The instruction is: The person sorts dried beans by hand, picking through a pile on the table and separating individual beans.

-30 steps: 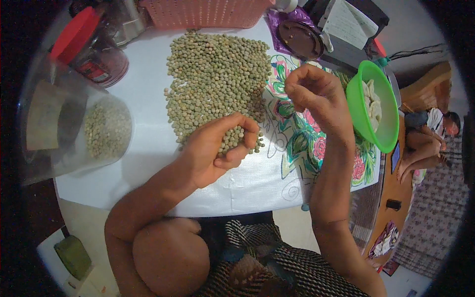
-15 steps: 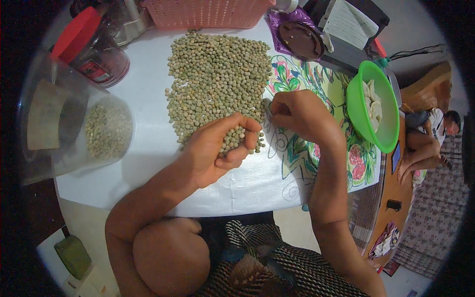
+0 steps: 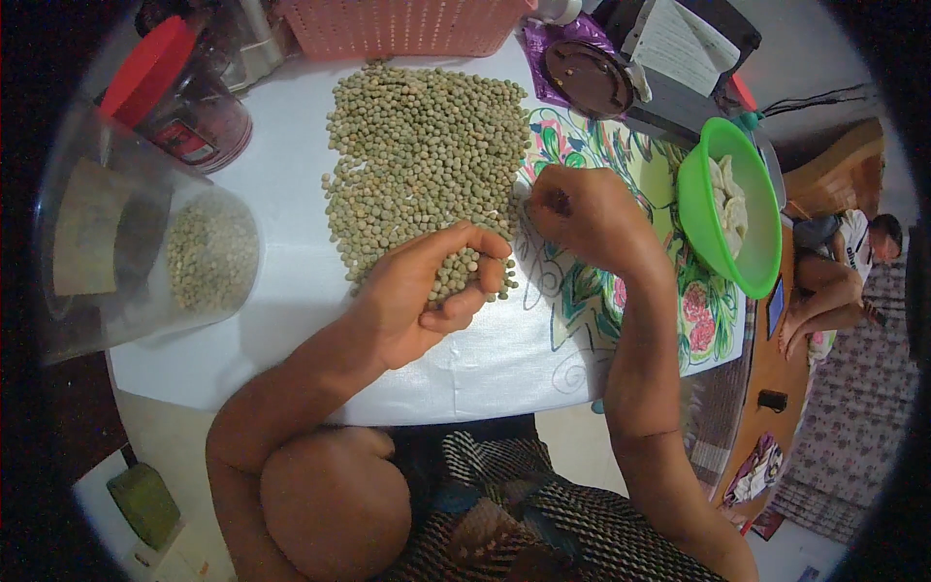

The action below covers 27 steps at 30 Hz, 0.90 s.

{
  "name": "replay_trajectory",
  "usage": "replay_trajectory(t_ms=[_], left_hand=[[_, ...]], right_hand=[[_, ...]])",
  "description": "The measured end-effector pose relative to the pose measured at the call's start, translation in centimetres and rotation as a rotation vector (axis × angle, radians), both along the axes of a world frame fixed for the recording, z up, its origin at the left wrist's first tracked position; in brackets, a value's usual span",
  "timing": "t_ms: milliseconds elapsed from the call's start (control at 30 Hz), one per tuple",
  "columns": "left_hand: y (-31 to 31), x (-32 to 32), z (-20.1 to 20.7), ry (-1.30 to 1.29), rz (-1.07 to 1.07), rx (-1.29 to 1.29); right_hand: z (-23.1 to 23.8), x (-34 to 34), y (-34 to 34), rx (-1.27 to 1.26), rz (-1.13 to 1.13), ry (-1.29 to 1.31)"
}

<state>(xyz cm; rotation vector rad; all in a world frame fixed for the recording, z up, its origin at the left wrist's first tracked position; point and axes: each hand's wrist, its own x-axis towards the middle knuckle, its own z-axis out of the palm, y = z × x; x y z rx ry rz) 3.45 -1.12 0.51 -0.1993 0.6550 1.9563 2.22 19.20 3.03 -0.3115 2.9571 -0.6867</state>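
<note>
A layer of dried green peas (image 3: 427, 145) is spread over the white tabletop in front of me. At its near edge my left hand (image 3: 427, 286) curls its fingers and thumb round a cluster of peas, which shows in the gap between them. My right hand (image 3: 587, 213) is bent down at the wrist beside the right edge of the layer, fingers folded in; whatever they may hold is hidden. On the left, a clear plastic container (image 3: 136, 242) lies tipped over with more peas inside.
A jar with a red lid (image 3: 155, 73) leans at the back left. Behind the peas stands a pink basket (image 3: 407, 24). A green bowl (image 3: 703, 213) with pale pieces sits at the right, near a brown lid (image 3: 590, 78). Farther right, another person (image 3: 834, 276) sits.
My right hand has turned and its fingers have folded in further, with the knuckles slightly higher. My left hand stays round the peas.
</note>
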Motion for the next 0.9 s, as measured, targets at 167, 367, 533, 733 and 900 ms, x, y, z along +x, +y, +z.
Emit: replay_trajectory(t_ms=[167, 367, 533, 733, 900], left_hand=[[0.0, 0.0, 0.1, 0.004, 0.010, 0.002], [0.0, 0.0, 0.0, 0.001, 0.003, -0.014], [0.0, 0.0, -0.1, -0.001, 0.009, 0.000], [0.1, 0.0, -0.1, 0.002, 0.010, -0.021], [0.1, 0.0, 0.1, 0.011, 0.005, -0.024]], right_hand=[[0.5, -0.1, 0.9, -0.087, -0.092, -0.049], [0.1, -0.1, 0.1, -0.070, -0.031, -0.068], [-0.4, -0.1, -0.5, 0.055, 0.010, 0.018], [-0.1, 0.0, -1.0, 0.003, 0.029, 0.035], [-0.3, 0.1, -1.4, -0.022, 0.036, 0.034]])
